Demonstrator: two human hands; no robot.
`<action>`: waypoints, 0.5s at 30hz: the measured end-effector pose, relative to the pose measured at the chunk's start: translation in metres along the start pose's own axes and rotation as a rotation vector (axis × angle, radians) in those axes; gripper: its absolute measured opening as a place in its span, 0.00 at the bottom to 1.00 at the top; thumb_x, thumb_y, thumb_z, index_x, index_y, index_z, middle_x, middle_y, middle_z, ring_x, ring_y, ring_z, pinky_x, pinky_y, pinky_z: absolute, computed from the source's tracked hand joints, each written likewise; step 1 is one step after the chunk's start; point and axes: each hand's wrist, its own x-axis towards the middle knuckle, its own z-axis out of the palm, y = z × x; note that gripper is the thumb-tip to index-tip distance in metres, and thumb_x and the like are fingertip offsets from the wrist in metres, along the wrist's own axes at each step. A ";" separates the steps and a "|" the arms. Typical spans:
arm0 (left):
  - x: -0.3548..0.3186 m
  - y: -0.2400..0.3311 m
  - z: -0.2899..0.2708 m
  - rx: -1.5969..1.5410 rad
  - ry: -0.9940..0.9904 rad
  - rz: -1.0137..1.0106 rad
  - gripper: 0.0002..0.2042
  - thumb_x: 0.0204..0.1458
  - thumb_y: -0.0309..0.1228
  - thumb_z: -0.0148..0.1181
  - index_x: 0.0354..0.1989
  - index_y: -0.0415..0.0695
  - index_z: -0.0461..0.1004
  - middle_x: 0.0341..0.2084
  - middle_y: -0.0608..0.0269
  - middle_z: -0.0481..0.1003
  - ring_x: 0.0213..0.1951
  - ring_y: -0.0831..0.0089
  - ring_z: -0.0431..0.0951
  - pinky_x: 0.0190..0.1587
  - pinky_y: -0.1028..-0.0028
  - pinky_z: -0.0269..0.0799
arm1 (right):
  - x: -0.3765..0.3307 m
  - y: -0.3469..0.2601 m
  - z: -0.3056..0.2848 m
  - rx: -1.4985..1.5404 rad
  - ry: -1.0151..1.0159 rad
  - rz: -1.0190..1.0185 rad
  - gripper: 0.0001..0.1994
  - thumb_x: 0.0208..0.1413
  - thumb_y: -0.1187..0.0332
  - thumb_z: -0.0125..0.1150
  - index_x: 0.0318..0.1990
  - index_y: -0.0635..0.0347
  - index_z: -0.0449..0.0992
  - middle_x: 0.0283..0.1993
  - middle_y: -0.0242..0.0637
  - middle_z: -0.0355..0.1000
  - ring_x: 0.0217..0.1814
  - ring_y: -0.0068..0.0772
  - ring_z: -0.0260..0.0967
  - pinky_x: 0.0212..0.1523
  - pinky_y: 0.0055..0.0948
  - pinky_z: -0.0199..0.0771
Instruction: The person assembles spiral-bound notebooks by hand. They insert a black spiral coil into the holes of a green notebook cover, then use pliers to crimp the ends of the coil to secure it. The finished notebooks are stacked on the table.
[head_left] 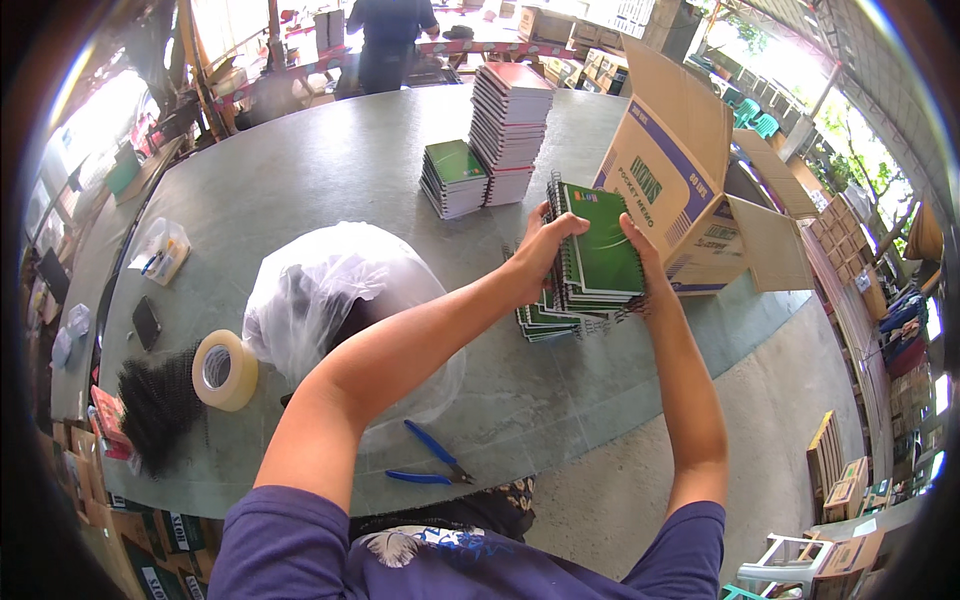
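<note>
Between my two hands is a stack of green-covered spiral notebooks [605, 240], its black wire coils on the left edge. My left hand [543, 252] is closed on the coil side, thumb over the top cover. On the opposite side my right hand [643, 255] grips the stack's right edge. More green notebooks [545, 325] lie on the table just beneath, partly covered by the held stack. Farther off stand a tall pile of spiral notebooks [512, 130] with a red top cover and a shorter pile with a green cover [455, 165].
An open cardboard box [660, 185] stands at the right. On the grey table [330, 140] lie a white plastic bag [345, 270], a tape roll [224, 370], black wire coils [160, 405], blue-handled pliers [430, 450], a phone [146, 322] and a small tub [165, 255]. Another person [388, 40] stands beyond.
</note>
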 end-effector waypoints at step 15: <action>-0.082 -0.123 0.035 0.333 -0.768 0.086 0.55 0.38 0.46 0.68 0.67 0.46 0.33 0.63 0.44 0.46 0.63 0.56 0.51 0.64 0.63 0.44 | -0.246 0.136 -0.040 0.134 0.453 -0.335 0.30 0.54 0.54 0.53 0.59 0.64 0.59 0.54 0.44 0.65 0.54 0.38 0.65 0.53 0.36 0.66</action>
